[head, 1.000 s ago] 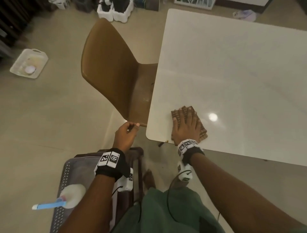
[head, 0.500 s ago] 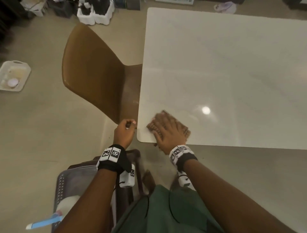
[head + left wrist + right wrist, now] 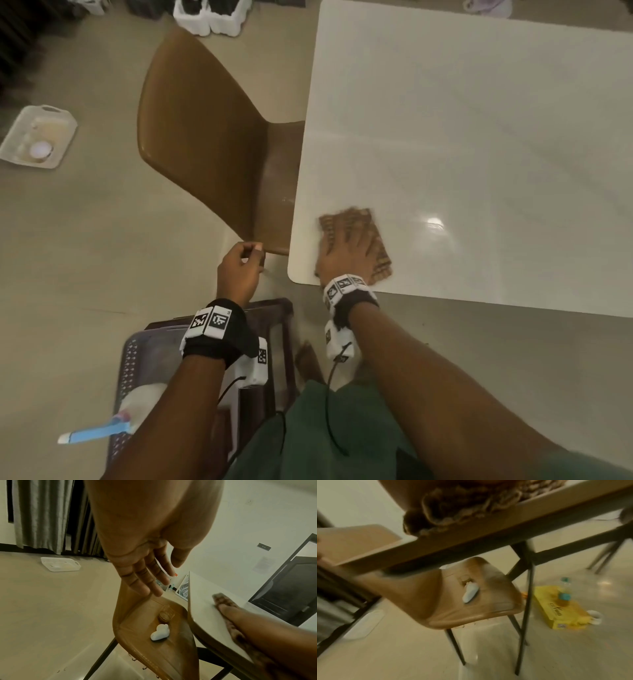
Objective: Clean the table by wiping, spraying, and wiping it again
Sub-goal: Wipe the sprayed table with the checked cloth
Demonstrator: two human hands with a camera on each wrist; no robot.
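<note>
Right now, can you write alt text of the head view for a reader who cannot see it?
The right hand presses a brown cloth flat on the near corner of a white table. The left hand hangs off the table beside a brown chair. A spray bottle lies in a basket below.

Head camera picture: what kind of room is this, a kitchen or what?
Probably a room in a home or small office, not clearly a kitchen. A white table with a brown chair tucked beside it stands on a plain floor, with curtains and a white tray left on the floor.
</note>
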